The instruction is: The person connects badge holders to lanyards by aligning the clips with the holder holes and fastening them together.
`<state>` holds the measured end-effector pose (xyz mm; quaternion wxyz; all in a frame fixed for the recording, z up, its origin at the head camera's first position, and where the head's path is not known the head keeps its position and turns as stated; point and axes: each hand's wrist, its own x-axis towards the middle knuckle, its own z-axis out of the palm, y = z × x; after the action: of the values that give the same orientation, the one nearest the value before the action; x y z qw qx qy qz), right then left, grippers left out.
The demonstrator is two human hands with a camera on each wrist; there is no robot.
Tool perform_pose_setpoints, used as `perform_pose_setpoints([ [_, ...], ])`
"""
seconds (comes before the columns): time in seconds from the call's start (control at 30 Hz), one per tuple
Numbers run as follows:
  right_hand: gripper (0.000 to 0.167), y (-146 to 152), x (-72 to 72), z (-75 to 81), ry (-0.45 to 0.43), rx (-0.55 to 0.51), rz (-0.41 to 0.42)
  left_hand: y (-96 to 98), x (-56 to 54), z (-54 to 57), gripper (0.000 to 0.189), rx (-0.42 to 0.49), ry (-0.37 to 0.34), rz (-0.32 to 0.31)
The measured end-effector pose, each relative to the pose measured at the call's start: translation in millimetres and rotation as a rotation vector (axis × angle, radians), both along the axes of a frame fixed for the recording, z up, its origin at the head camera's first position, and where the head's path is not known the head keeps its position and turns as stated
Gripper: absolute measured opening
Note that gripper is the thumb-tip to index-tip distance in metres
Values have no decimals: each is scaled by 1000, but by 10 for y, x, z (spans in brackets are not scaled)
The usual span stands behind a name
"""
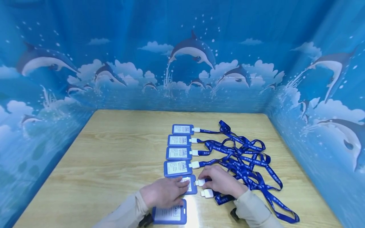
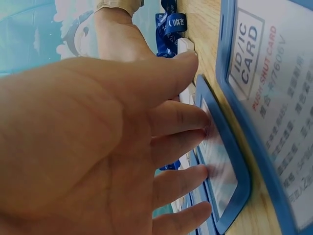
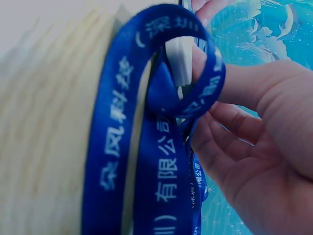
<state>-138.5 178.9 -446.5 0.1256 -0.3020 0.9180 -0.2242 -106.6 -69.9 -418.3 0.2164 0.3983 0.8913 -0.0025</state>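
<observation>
My left hand [image 1: 163, 192] rests its extended fingers on a blue ID card holder [image 1: 194, 189] lying flat, second from the front. Between thumb and fingers, my right hand [image 1: 221, 180] pinches the white clip [image 1: 200, 182] of a blue lanyard, close to that holder's slotted edge. Whether the clip is hooked into the slot, I cannot tell. Nearer me lies another white clip [image 1: 208, 193] on its lanyard, apart from any holder. The frontmost card holder [image 1: 169, 218], partly under my left wrist, has its slot bare. In the right wrist view a lanyard loop [image 3: 115, 132] partly covers the pinched clip.
Beyond my hands, several card holders [image 1: 178, 153] lie in a column with white clips at their right edges. Their printed lanyards [image 1: 242, 167] spread in a tangle to the right. Dolphin-printed curtains [image 1: 182, 88] enclose the wooden table [image 1: 114, 152] at the back and sides.
</observation>
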Motion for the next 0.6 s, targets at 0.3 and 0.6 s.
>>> perform_pose_setpoints([
  [0.3,25,-16,40,-40,22,-24,-23,34,33,-33,59,-30,14,19],
  [0.6,24,-44,49,-51,40,-15,-36,67,60,-40,58,-71,70,7],
])
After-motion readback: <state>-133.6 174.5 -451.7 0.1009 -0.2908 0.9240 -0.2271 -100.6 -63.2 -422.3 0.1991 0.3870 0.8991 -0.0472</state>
